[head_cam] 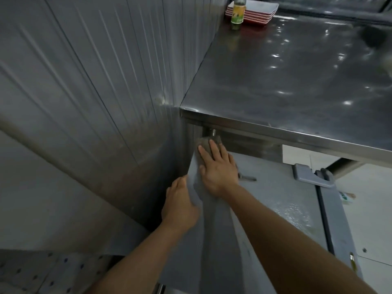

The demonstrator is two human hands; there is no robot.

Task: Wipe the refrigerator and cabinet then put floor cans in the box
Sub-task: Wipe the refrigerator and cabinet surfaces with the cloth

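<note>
I look down on the grey top of the refrigerator (275, 187), which stands under a steel table. My right hand (218, 166) lies flat with straight fingers on a grey-brown cloth (203, 145) and presses it against the refrigerator's top near the far left corner. My left hand (180, 204) rests on the left edge of the refrigerator's top, its fingers bent over the side. No cans or box are in view.
A steel table (286, 77) overhangs the refrigerator. At the table's far end stand a stack of red-and-white trays (258, 11) and a bottle (238, 12). A ribbed metal wall (95, 71) runs along the left. A grey hinge (311, 175) sits on the refrigerator's right side.
</note>
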